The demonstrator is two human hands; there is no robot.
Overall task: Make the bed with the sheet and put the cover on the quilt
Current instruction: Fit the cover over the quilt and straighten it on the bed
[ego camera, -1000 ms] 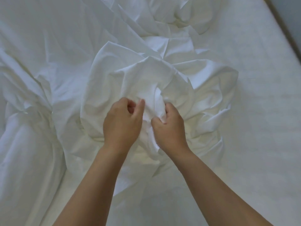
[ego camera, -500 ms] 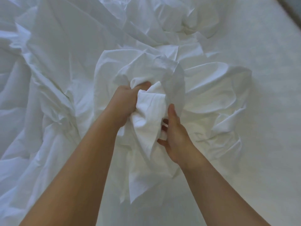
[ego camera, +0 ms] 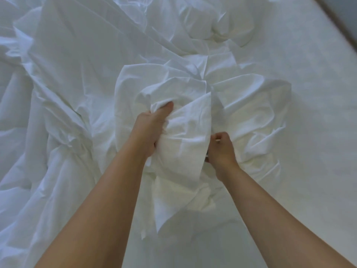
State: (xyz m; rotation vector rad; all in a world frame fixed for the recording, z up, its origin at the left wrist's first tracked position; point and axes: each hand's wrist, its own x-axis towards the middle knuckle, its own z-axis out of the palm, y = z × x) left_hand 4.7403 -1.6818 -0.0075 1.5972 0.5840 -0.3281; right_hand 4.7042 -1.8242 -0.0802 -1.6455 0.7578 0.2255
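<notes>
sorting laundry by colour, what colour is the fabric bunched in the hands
The fabric is plain white, unpatterned; head view.

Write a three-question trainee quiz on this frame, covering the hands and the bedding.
1. True or false: the left hand grips the bunched white fabric.
2. The right hand is: A) lying open and idle; B) gripping the same fabric at its edge; C) out of view.
3. Fill in: the bare mattress shows on the person's ____ side of the fabric.
Key: 1 true; 2 B; 3 right.
</notes>
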